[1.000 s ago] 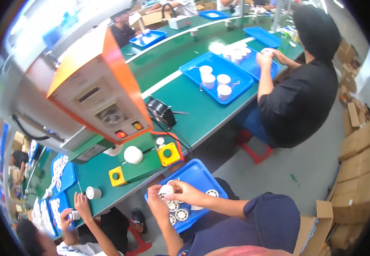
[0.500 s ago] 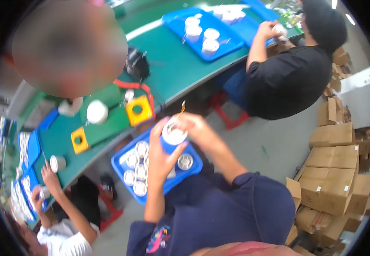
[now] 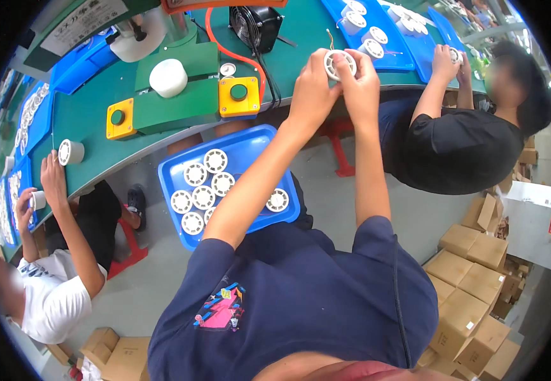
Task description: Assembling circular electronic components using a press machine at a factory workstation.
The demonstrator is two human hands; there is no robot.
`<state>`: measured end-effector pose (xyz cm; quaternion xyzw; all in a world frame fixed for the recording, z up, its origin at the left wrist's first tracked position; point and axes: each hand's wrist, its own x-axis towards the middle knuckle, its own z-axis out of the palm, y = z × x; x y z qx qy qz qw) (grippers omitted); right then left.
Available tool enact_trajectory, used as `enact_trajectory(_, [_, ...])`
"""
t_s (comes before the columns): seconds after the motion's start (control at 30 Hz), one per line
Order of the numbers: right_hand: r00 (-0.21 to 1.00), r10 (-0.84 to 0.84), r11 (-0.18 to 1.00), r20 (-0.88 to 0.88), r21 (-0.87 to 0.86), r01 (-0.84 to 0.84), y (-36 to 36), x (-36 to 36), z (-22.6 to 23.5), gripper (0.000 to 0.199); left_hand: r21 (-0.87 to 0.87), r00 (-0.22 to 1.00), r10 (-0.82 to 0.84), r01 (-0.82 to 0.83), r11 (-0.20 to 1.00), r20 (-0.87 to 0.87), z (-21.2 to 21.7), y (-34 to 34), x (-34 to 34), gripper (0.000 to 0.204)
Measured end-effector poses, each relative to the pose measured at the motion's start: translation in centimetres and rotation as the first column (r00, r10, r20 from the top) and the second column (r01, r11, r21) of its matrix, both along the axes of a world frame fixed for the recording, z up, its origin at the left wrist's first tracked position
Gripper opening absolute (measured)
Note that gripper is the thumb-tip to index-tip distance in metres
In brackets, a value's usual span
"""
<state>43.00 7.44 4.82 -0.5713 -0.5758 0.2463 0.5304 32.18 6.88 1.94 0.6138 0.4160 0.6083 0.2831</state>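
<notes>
While we hold the round white slotted plastic part [image 3: 340,63] up over the green workbench [image 3: 91,120], our left hand [image 3: 312,89] and right hand [image 3: 360,82] pinch its rim from both sides, probably so its face and thin wire tail stay in view. Below, the blue plastic tray [image 3: 250,149] on our lap keeps more such parts within reach. Half a second ago the part hung lower, right above that tray.

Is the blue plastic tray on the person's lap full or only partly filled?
Partly filled: the blue plastic tray holds several round white slotted parts clustered left, with bare blue floor showing elsewhere.
</notes>
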Motion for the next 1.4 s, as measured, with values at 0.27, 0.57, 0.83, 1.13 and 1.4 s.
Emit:
enact_trajectory(0.27, [0.984, -0.035, 0.995, 0.172, 0.096, 0.019, 0.9, -0.6, -3.3, 0.055, 0.087, 0.956, 0.132, -0.113, 0.99, -0.262, -4.6, 3.6, 0.4, 0.049])
enact_trajectory(0.57, [0.979, 0.144, 0.989, 0.143, -0.002, -0.146, 1.5, 2.5, -3.1, 0.062, 0.004, 0.945, 0.121, -0.126, 0.992, -0.303, -3.8, 3.3, 1.0, 0.06])
enact_trajectory(0.83, [0.976, 0.195, 0.972, 0.097, -0.151, -0.179, 1.7, 2.2, -1.2, 0.052, -0.014, 0.951, 0.107, -0.115, 0.993, -0.29, -3.3, 3.0, 0.7, 0.062])
enact_trajectory(1.13, [0.982, 0.184, 0.973, 0.032, -0.15, -0.177, 1.5, 1.4, -0.6, 0.054, -0.016, 0.945, 0.049, -0.058, 0.998, -0.324, -3.7, 2.9, -0.2, 0.072])
enact_trajectory(1.4, [0.977, 0.131, 0.987, 0.17, -0.118, -0.112, 1.8, 0.4, -0.4, 0.053, -0.145, 0.98, -0.057, 0.03, 0.989, -0.189, -2.8, 2.9, -0.3, 0.061])
